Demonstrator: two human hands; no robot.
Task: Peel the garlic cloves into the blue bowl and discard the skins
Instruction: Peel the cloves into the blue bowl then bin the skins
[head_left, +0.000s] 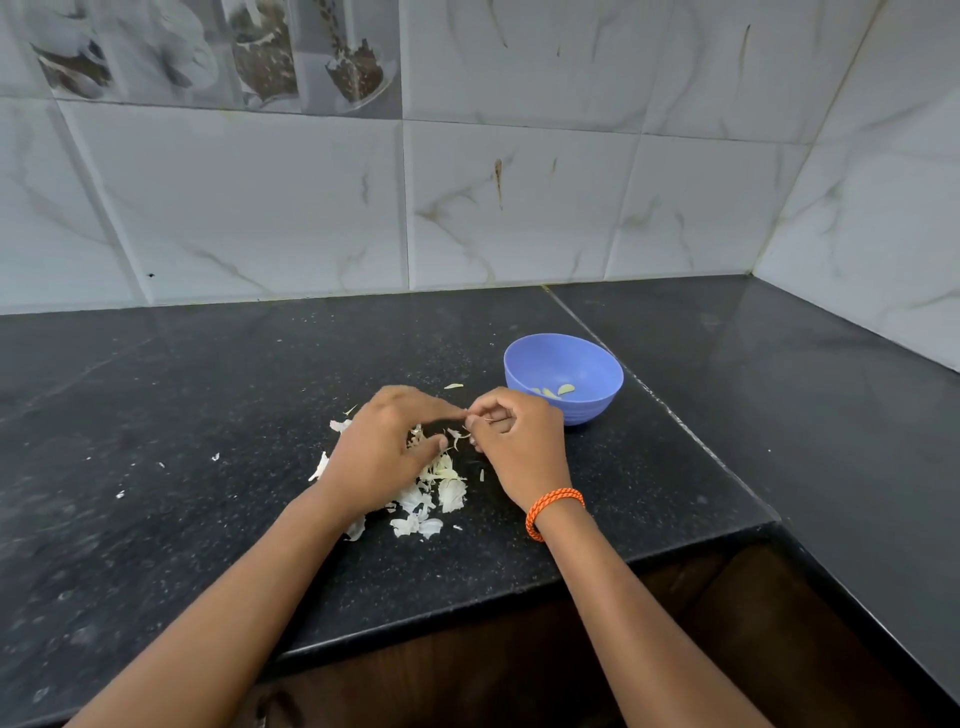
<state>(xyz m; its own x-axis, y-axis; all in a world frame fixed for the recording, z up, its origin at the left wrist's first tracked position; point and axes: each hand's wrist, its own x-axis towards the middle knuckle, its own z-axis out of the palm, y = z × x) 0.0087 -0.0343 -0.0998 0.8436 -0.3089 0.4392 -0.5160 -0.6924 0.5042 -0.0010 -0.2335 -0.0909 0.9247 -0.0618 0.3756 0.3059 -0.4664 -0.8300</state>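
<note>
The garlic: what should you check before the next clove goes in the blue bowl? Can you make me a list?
1. Blue bowl upright and near the hands: ok, it stands on the black counter just beyond the right hand.
2. Bowl holds only peeled cloves: ok, a few pale pieces, no skins seen inside.
3. Clove fully peeled: cannot tell, the fingers hide it.
4. Grip on the piece: ok, the left hand and right hand pinch something small between them.
5. Skins kept out of the bowl: ok, they lie heaped on the counter under the hands.
6. Skins discarded: not ok, the pile remains.
</note>
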